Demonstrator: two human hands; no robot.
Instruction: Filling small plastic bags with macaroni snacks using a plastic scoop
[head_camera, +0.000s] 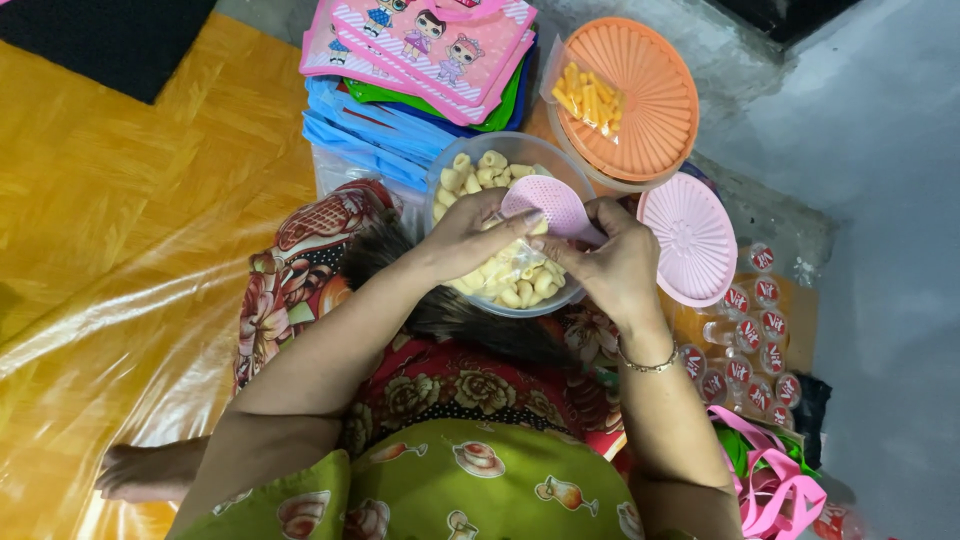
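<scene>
While both hands work over the clear bowl (455, 160) of pale macaroni-shaped crackers (480, 172), the step in hand looks like filling a small clear plastic bag (515, 268) from a pink scoop (555, 205). To do it well, I judge the bag's mouth should stay open directly under the scoop's lip and above the bowl, so any spill drops back in.

Left hand (470, 235) pinches the bag's edge, its grip narrow on the film. Right hand (612, 262) has its grip closed around the scoop's handle end, with the scoop tilted over the bag.

Held just above the bowl, on the lap, the bag is thin and glossy and already carries some crackers; how full it is I cannot tell. Crackers are cream-coloured, short and curved.

Beyond the bowl sits an orange ribbed lid (640, 105) with a small filled packet (588, 98) of yellow sticks on it; a pink lid (693, 240) lies to the right, and colourful cartoon-printed bags (420, 50) are stacked behind.
</scene>
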